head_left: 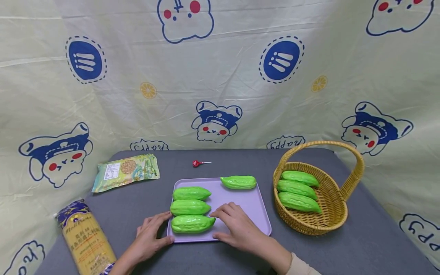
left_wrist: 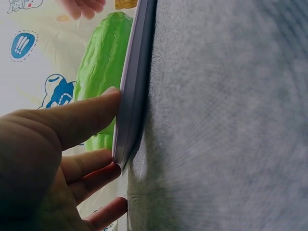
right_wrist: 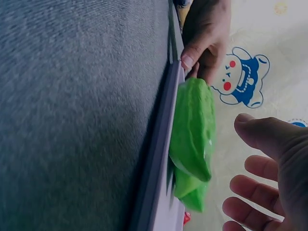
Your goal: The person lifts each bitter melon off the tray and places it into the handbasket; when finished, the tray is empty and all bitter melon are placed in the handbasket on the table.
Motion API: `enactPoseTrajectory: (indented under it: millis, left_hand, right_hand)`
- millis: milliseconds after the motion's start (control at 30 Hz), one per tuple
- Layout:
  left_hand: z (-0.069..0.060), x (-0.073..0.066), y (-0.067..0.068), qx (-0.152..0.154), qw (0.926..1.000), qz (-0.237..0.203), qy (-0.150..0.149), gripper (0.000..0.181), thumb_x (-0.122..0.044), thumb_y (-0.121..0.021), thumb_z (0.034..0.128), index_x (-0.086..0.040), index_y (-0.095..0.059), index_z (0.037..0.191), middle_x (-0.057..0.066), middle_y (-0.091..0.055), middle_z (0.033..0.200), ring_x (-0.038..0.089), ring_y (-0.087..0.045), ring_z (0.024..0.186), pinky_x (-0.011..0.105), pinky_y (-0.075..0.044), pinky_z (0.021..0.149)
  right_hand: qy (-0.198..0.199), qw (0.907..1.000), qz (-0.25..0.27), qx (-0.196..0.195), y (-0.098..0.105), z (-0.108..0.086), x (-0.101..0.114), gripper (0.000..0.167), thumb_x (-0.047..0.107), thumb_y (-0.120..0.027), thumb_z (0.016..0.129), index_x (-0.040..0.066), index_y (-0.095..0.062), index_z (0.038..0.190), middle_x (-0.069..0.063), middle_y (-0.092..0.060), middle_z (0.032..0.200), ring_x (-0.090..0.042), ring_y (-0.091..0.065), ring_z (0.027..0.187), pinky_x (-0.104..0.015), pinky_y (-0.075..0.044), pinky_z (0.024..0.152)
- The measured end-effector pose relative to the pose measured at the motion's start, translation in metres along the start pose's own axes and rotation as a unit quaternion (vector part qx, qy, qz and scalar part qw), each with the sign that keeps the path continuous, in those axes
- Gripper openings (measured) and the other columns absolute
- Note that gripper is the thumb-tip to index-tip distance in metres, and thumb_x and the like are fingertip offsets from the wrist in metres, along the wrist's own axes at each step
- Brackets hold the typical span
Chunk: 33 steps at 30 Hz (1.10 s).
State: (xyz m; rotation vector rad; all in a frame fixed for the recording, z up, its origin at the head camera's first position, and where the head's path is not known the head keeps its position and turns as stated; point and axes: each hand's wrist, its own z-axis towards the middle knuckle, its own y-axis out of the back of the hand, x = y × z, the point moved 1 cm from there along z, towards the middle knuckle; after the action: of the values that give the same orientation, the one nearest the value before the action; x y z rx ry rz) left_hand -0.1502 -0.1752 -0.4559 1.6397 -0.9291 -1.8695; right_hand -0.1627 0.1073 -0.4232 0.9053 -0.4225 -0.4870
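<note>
A pale purple tray [head_left: 240,214] lies on the table. On its left half are three green bitter melons in a column; the nearest melon [head_left: 193,224] points right. Another melon [head_left: 238,182] lies at the tray's far right corner. My left hand [head_left: 150,233] spans the tray's near left corner, thumb and fingertips touching its rim; the left wrist view shows the thumb [left_wrist: 103,106] against the edge. Over the tray, right of the nearest melon, is my right hand [head_left: 238,228], fingers loosely bent and holding nothing. In the right wrist view its fingers [right_wrist: 255,192] stand apart from the melons.
A wicker basket [head_left: 338,212] with a tall handle stands to the right, holding three more bitter melons [head_left: 298,201]. A green food packet [head_left: 127,172] lies at the back left, a yellow pasta bag [head_left: 87,240] at the front left. Behind the tray is a red lollipop [head_left: 196,163].
</note>
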Motion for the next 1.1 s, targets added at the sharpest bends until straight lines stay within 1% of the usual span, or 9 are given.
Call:
enactPoseTrajectory:
  millis: [100, 400, 633, 767, 900, 1100]
  left_hand:
    - [0.000, -0.001, 0.000, 0.000, 1.0000, -0.004, 0.003, 0.063, -0.026, -0.078, 0.0722, -0.013, -0.056, 0.129, 0.006, -0.053, 0.137, 0.030, -0.042, 0.120, 0.051, -0.026, 0.090]
    - [-0.001, -0.001, 0.000, 0.001, 1.0000, -0.004, 0.001, 0.063, -0.027, -0.078, 0.0719, -0.014, -0.056, 0.129, 0.006, -0.053, 0.137, 0.030, -0.042, 0.120, 0.052, -0.026, 0.091]
    - [-0.002, -0.001, 0.000, -0.007, 0.9999, 0.000, -0.008, 0.063, -0.028, -0.078, 0.0713, -0.014, -0.056, 0.128, 0.006, -0.053, 0.136, 0.030, -0.043, 0.119, 0.052, -0.027, 0.090]
    - [-0.001, 0.000, 0.000, -0.008, 0.9999, 0.000, -0.008, 0.063, -0.028, -0.078, 0.0713, -0.014, -0.057, 0.128, 0.006, -0.054, 0.136, 0.030, -0.043, 0.119, 0.051, -0.027, 0.090]
    - [-0.001, 0.000, 0.000, -0.009, 0.9999, 0.000, -0.009, 0.063, -0.028, -0.078, 0.0714, -0.013, -0.056, 0.128, 0.007, -0.054, 0.136, 0.030, -0.043, 0.119, 0.052, -0.026, 0.091]
    - [0.000, 0.000, 0.000, -0.001, 1.0000, 0.000, -0.001, 0.063, -0.028, -0.078, 0.0722, -0.014, -0.056, 0.130, 0.006, -0.053, 0.137, 0.030, -0.041, 0.121, 0.052, -0.025, 0.092]
  right_hand:
    - [0.004, 1.0000, -0.002, -0.001, -0.006, 0.003, 0.003, 0.048, 0.033, -0.081, 0.069, 0.015, -0.063, 0.110, 0.006, -0.060, 0.102, -0.010, -0.050, 0.091, -0.026, -0.040, 0.078]
    - [-0.008, 0.9997, -0.015, 0.020, -0.020, 0.015, 0.010, 0.046, 0.037, -0.079, 0.070, 0.017, -0.063, 0.109, 0.008, -0.059, 0.098, -0.009, -0.049, 0.089, -0.024, -0.039, 0.076]
    - [-0.004, 0.9994, -0.030, 0.017, -0.030, 0.021, 0.012, 0.047, 0.038, -0.078, 0.070, 0.018, -0.063, 0.109, 0.007, -0.059, 0.099, -0.010, -0.049, 0.090, -0.025, -0.040, 0.077]
    - [-0.004, 0.9988, -0.045, 0.021, -0.035, 0.023, 0.013, 0.046, 0.039, -0.077, 0.071, 0.018, -0.063, 0.110, 0.006, -0.057, 0.099, -0.011, -0.048, 0.089, -0.026, -0.039, 0.078]
    - [-0.005, 0.9986, -0.048, 0.024, -0.039, 0.026, 0.014, 0.046, 0.039, -0.077, 0.071, 0.018, -0.063, 0.110, 0.005, -0.056, 0.100, -0.011, -0.048, 0.090, -0.026, -0.039, 0.079]
    - [-0.001, 0.9983, -0.054, 0.023, -0.043, 0.030, 0.015, 0.048, 0.041, -0.078, 0.071, 0.016, -0.064, 0.110, 0.004, -0.056, 0.099, -0.012, -0.048, 0.091, -0.027, -0.039, 0.080]
